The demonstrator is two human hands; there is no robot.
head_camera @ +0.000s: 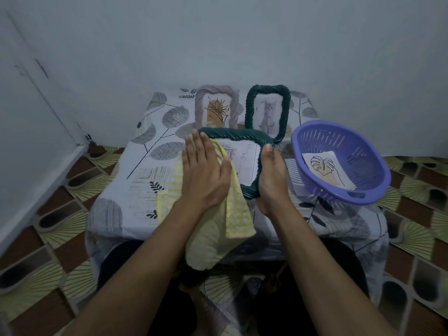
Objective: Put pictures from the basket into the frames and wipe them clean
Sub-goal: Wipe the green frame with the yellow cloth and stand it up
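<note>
Nearest the camera, two bare forearms are seen reaching over a dark-clad lap toward the bench (135, 190), which is draped in a leaf-printed cover. The left hand (206, 173) is laid flat, fingers (194, 146) straight and together, on a yellow cloth (232, 214) that is pressed onto the left part of a dark green frame (232, 135) at the middle of the bench. The right hand (272, 180) is closed round that frame's right rail, thumb on top; its other fingers are hidden beneath. The uncovered glass lies to the right of the left fingers, between the two hands, so a sweep toward the right hand is judged to be called for. The frame's long axis cannot be fixed, since its left rail is covered by cloth and hand. At the far edge a grey frame (201, 103) and a second green frame (249, 105) are set, each filled. A purple basket (315, 127) sits at the right edge, one leaf picture (324, 169) inside. The picture under the cloth is too faint to be made out.
</note>
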